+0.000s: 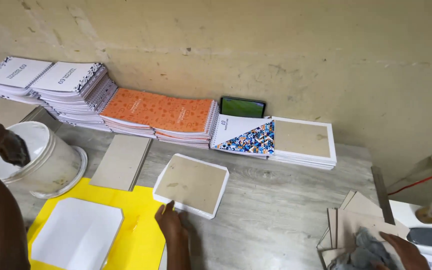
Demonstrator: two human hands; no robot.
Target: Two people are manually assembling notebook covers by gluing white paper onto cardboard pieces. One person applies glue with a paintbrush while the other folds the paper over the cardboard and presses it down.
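grey wooden table [286, 200] under a stained wall [276, 45]; left fingers [168, 216] flat on a board-backed pad [192, 184], right fingers [401, 250] clutching grey cloth [368, 252].

Both hands are showing bare: the left hand [170, 223] and the right hand [403, 250] are wearing no gloves, sleeves or rings.

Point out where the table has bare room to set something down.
Bare wood lies between the white-edged board and the grey card pile, below the patterned notebook. Crowded: notebook stacks along the wall, bucket and yellow sheet at left.
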